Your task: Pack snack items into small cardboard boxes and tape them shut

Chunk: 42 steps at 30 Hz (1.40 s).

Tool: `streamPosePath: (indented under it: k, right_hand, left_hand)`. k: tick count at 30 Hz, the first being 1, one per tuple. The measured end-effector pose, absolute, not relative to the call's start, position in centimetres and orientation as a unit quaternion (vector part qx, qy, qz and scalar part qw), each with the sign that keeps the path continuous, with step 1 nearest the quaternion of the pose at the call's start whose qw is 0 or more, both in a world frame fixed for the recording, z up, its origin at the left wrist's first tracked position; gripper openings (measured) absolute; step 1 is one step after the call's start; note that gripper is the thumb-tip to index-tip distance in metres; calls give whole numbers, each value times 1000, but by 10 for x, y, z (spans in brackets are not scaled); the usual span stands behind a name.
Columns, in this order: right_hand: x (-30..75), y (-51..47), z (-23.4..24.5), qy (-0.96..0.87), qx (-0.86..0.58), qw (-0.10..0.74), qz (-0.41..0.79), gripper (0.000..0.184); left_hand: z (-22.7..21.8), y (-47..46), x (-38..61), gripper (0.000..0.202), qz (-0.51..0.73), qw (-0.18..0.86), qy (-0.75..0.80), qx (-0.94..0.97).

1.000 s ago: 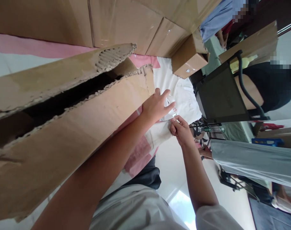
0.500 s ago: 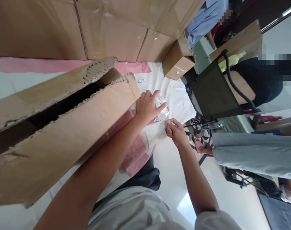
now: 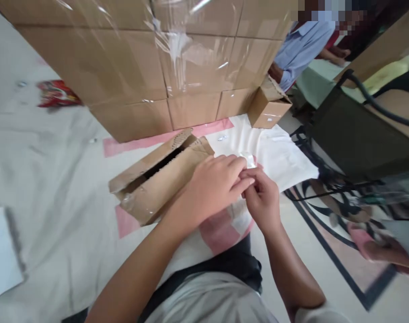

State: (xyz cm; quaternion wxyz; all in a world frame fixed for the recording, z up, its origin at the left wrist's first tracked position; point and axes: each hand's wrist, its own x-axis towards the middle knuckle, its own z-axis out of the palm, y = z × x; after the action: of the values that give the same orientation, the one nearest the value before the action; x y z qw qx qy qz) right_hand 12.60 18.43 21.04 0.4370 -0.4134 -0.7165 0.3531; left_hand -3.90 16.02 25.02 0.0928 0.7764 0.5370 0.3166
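My left hand point(image 3: 215, 185) and my right hand point(image 3: 263, 198) meet in front of me, fingertips together. Between them they pinch a small white piece point(image 3: 249, 160), too small and blurred to name. The left fingers lie curled over it; the right fingers are bent closed under it. Below the hands lies a white cloth point(image 3: 280, 154) and a pink-and-white folded piece point(image 3: 224, 229) on the floor. A torn flat cardboard box point(image 3: 157, 179) lies just left of my left hand.
A wall of taped brown cartons point(image 3: 164, 67) stands behind, with a small carton point(image 3: 268, 107) at its right end. A dark folding chair point(image 3: 355, 139) stands at right. A person in a blue shirt point(image 3: 302, 45) sits behind. A white notepad point(image 3: 4, 251) lies far left.
The view swung left and pulled back, so the torn box looks smaller. My hands came closer together; the left fingers, spread before, now curl over the small white piece.
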Motion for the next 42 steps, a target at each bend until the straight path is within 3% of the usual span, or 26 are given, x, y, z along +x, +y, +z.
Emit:
streamPosePath:
  k: [7,12,15,17,21,25,29,42]
  right_hand:
    - [86,146,210,-788,-264,350,432,16]
    - [98,162,225,-807,-229,267,474,24]
    - [109,200,231,-805,-298,337,387,44]
    - [104,226,235,-827,-277,389,298,49]
    - [57,251,237,-932,-113,312,147,47]
    - [13,256,226,-964,-54,251,70,40]
    - [5,260,211,-958,-59,275,56,39]
    - [3,263,200,-927,-62,363,74,33]
  left_hand:
    - [244,82,-74,18,318,62,638,698]
    - [238,45,-83,14,375,-30,626,683]
    - [236,33,-102,13,498,-77,645,574]
    - [237,32,-119,12,516,-56,669,533]
    - [246,39,-145,19,464,59,698,542]
    - [255,48,-154,22,438,113,720,527]
    - [262,58,-156,27,402,165,738,517]
    - [273,116,-157,22,183,83,765,612]
